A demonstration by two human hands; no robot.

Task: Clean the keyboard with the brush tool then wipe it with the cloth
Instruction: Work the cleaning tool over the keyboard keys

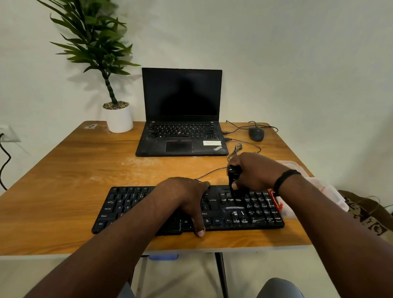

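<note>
Steadying the keyboard (251, 214) with flat left hand (185, 197), right hand (257, 171) grip pinching the brush (233, 175) over the keys.

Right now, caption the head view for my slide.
Left hand steadies the black keyboard while right hand brushes its dusty keys with the brush tool.
</note>
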